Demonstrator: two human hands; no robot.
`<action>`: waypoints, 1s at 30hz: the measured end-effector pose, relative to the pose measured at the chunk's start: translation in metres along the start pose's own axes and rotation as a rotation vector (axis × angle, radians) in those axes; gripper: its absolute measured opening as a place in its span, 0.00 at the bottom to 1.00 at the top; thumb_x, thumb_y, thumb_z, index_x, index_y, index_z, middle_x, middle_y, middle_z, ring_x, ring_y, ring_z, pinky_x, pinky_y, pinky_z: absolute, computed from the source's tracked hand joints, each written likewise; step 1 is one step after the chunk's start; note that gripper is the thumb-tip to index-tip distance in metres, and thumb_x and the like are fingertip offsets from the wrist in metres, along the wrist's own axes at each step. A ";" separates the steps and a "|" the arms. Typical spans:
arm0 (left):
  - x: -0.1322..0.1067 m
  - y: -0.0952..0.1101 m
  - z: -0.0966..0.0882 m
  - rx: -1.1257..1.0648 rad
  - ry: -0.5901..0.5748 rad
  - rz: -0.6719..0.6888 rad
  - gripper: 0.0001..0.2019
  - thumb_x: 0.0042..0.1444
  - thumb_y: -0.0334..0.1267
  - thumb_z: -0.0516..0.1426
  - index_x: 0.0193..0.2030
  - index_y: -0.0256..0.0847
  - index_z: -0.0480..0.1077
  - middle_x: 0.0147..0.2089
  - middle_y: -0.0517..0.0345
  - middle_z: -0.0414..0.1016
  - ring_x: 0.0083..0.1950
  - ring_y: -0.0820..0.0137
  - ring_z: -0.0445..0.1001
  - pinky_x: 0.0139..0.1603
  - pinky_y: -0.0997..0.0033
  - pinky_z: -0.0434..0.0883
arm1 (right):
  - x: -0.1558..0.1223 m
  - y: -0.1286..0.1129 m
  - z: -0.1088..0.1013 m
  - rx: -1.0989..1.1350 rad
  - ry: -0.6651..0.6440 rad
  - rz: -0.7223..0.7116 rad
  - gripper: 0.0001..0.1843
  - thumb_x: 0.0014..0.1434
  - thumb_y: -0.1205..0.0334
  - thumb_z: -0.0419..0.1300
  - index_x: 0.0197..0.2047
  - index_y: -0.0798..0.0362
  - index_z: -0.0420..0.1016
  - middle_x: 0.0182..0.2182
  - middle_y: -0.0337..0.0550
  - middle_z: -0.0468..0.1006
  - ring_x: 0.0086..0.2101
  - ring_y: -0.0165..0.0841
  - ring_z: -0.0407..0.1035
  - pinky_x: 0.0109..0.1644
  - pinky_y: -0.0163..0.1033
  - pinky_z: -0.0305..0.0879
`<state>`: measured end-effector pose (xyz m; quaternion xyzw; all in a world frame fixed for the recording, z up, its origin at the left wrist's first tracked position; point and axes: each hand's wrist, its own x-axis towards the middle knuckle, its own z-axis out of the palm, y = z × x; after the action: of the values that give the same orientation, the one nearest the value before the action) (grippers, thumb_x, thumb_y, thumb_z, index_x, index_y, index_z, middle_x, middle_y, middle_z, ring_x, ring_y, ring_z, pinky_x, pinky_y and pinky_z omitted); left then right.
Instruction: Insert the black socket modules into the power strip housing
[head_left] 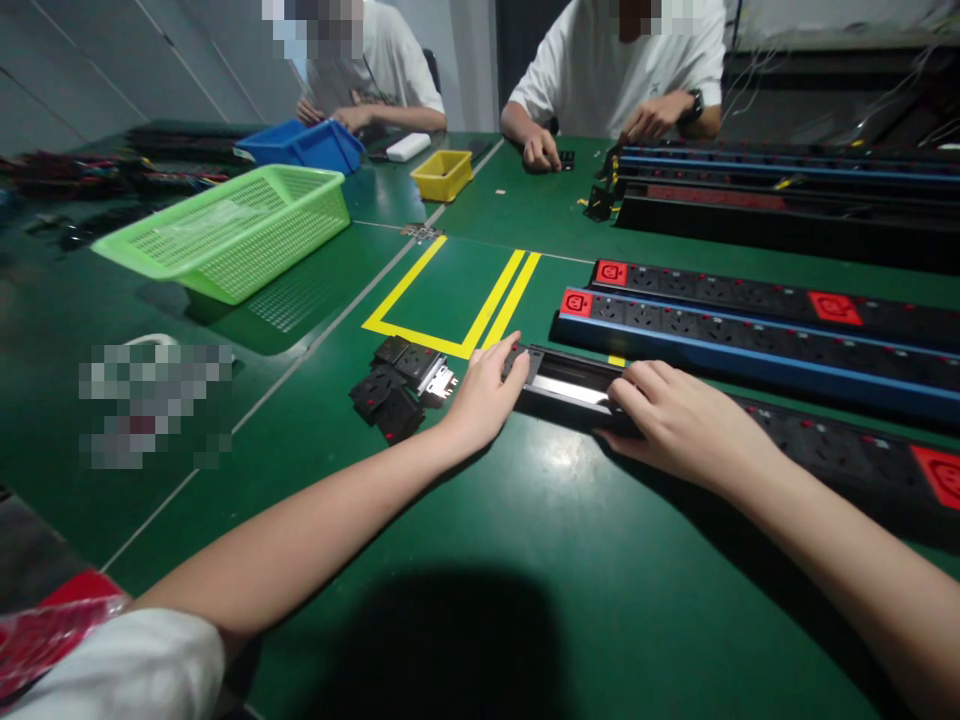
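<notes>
A long black power strip lies on the green table in front of me, with an open channel showing a bright inner surface near its left end. My left hand has thumb and fingers at that end, around a black socket module seated in the channel. Farther right, my right hand grips the strip, fingers over its top edge and thumb low on the near side. Fitted sockets and a red outlet continue along the strip. Beside my left hand lies a small pile of loose black socket modules.
Two more power strips lie just behind mine, with others farther back. Yellow tape marks the table. A green basket, a blue bin and a yellow bin stand left. Two people sit opposite, hands on the table.
</notes>
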<state>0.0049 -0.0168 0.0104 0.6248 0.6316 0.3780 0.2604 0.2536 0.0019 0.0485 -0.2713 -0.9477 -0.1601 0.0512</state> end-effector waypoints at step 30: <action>-0.013 0.005 0.004 -0.165 -0.080 0.146 0.18 0.65 0.46 0.52 0.57 0.40 0.56 0.45 0.54 0.71 0.45 0.71 0.71 0.52 0.65 0.68 | -0.001 0.006 0.001 0.330 0.119 0.176 0.48 0.55 0.49 0.64 0.68 0.64 0.47 0.59 0.66 0.65 0.56 0.51 0.66 0.56 0.53 0.68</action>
<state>0.0118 -0.0291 0.0101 0.6602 0.5401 0.4215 0.3080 0.2576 0.0063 0.0487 -0.3313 -0.9289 -0.0132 0.1649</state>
